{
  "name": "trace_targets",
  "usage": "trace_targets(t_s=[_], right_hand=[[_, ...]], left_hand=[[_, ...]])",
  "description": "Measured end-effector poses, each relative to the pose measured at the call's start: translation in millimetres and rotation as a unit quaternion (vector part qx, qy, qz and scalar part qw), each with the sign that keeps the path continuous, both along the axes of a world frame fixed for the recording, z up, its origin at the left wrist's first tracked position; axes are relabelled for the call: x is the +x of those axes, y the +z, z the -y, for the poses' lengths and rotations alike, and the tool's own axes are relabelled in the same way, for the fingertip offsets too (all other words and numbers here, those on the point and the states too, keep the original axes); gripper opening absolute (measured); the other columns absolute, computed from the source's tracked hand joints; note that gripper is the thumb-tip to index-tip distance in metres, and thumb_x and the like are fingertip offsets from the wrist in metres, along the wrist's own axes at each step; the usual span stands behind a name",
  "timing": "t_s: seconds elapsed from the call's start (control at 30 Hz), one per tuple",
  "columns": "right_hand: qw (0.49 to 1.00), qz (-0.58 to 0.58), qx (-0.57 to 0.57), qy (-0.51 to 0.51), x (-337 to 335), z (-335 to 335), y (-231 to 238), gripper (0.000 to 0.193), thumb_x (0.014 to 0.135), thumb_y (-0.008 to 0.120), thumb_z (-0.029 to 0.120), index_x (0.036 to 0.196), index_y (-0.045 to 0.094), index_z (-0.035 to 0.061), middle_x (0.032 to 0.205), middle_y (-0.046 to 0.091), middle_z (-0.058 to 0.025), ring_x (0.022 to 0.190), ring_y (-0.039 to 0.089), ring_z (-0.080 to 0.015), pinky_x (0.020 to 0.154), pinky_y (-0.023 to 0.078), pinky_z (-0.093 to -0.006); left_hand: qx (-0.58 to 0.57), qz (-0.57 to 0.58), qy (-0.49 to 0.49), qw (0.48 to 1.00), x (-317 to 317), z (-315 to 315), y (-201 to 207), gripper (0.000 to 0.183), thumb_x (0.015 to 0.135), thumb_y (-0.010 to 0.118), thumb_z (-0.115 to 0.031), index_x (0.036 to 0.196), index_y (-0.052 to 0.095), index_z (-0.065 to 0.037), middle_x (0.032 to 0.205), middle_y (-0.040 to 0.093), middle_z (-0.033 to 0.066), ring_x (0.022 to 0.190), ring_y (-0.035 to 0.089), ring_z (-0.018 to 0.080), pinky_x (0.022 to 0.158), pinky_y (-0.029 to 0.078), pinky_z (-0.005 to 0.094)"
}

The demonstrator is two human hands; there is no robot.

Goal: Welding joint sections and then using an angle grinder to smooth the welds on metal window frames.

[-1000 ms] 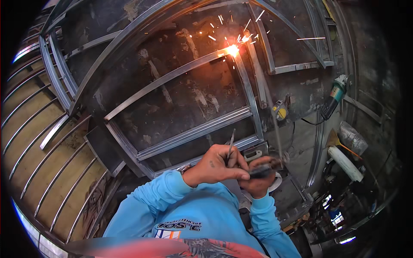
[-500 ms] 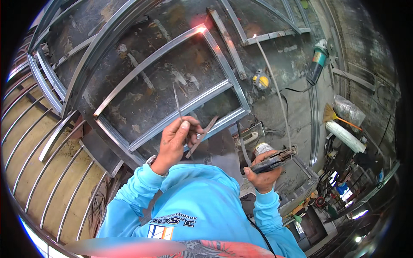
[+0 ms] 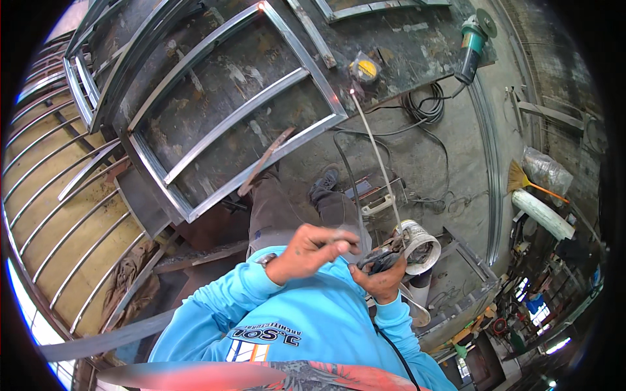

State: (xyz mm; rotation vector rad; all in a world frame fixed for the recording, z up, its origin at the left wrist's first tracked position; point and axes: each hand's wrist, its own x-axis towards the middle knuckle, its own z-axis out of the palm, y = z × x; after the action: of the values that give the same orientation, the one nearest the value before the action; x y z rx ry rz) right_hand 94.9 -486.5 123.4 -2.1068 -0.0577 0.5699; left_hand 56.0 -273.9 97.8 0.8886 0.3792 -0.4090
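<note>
My right hand (image 3: 381, 280) is wrapped round a dark welding electrode holder (image 3: 379, 260) in front of my body. From it a long pale welding electrode (image 3: 375, 146) points up and away, its tip glowing. My left hand (image 3: 312, 251) is beside it, thumb and fingers drawn together; whatever is between them is blurred. Beyond the hands a metal frame of square tubing (image 3: 251, 173) with a crossbar lies on the dark steel table (image 3: 222, 85). Its far corner has a small glowing spot. A rusty flat strip (image 3: 267, 159) lies across the frame's near edge.
A tape measure (image 3: 365, 68) and an angle grinder (image 3: 471, 49) are on the table's right part. Coiled cable (image 3: 424, 104) lies on the floor below. A white bucket (image 3: 422, 247) stands by my right hand. Curved metal bars (image 3: 78, 215) fill the left side; a broom (image 3: 518, 176) lies at right.
My left hand has come down and right, towards the electrode holder; the thin rod it held is no longer distinct. The holder has moved down and left. The view has shifted, and the corner glow has shrunk.
</note>
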Motion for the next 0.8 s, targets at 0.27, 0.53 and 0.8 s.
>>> trace_targets(t_s=[0.27,0.53,0.8], right_hand=[[0.996,0.049,-0.02,0.075,-11.1,29.9,-6.2,0.065,0.056,0.09,0.025,0.104,0.054,-0.0013,0.072,0.065,-0.005,0.059,0.065,-0.0137,0.053,0.054,-0.0299],[0.994,0.059,-0.051,0.075,-21.4,22.6,-15.6,0.067,0.054,0.089,0.023,0.106,0.053,-0.0001,0.074,0.066,-0.0059,0.059,0.065,-0.0146,0.053,0.053,-0.0304],[0.995,0.028,-0.048,0.079,-26.1,18.4,-19.4,0.074,0.054,0.09,0.021,0.113,0.051,-0.0028,0.077,0.066,-0.007,0.066,0.067,-0.0151,0.059,0.055,-0.031]], left_hand=[[0.057,0.106,0.015,0.993,-15.1,53.8,-5.3,0.024,0.082,0.078,-0.007,0.102,0.073,0.003,0.09,0.074,0.0154,0.083,0.071,0.0183,0.073,0.055,0.0296],[-0.012,0.063,0.045,0.997,-24.6,51.9,-20.3,0.018,0.08,0.08,-0.006,0.095,0.074,0.003,0.085,0.074,0.0131,0.077,0.069,0.0163,0.069,0.054,0.0294],[-0.008,0.081,0.047,0.996,-24.2,42.7,-26.1,0.017,0.08,0.08,-0.006,0.093,0.074,0.003,0.084,0.073,0.0138,0.077,0.068,0.0168,0.067,0.053,0.0297]])
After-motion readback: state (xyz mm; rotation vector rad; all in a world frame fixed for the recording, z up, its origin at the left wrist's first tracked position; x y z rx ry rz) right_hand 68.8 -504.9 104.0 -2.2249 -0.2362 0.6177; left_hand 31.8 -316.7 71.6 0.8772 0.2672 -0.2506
